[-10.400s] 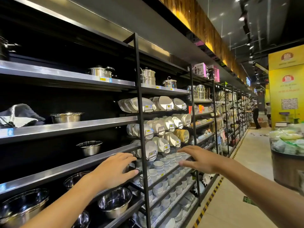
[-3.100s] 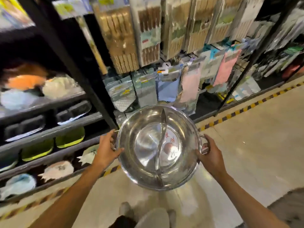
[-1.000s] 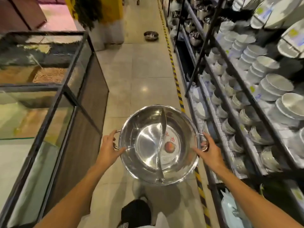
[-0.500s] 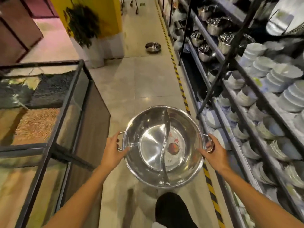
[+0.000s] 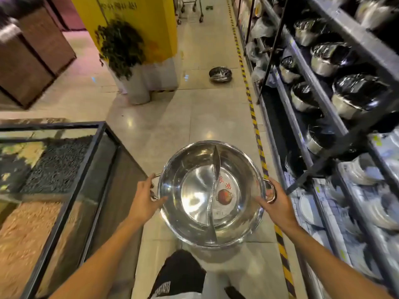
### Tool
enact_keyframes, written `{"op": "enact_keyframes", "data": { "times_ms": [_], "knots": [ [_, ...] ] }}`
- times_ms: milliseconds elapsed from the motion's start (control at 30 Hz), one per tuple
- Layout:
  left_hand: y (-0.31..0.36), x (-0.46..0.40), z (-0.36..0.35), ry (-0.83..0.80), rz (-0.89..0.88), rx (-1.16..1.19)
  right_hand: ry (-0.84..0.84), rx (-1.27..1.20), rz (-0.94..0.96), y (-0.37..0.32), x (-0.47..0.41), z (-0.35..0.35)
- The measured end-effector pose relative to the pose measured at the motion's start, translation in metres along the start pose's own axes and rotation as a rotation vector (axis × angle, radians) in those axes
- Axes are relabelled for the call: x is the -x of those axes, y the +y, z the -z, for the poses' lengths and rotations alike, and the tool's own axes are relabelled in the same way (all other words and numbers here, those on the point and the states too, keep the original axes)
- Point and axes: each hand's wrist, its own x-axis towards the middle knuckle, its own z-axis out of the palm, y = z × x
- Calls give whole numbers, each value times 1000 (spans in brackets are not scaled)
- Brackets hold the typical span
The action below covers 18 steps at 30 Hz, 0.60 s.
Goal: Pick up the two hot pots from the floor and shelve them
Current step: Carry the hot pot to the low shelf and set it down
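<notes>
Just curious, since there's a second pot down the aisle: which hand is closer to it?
Right, slightly. The right hand grips the held pot's right handle, nearly below the floor pot in the picture; the left hand grips the opposite handle, further aside.

Housewares shop aisle: steel shelving (image 5: 323, 87) of pots and bowls, bulk-grain bins (image 5: 43, 169).

Two hot pots: one held (image 5: 212, 194), one on the floor (image 5: 220, 74), one potted plant (image 5: 123, 48)

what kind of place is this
Most likely a shop's kitchenware aisle: long shelving stocked with rows of steel pots and white dishes, and glass-fronted bins of loose dry goods across the tiled walkway.
</notes>
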Motion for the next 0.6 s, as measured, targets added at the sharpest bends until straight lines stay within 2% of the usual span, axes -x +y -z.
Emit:
{"op": "enact_keyframes", "data": {
  "times_ms": [267,600],
  "knots": [
    [-10,-240,-29,-78,-38,3,84,51,-84,-18,-194,-26],
    [48,-533,-47,-253,-134,-30,281,7,-257,-68,-389,-32]
  ]
}}
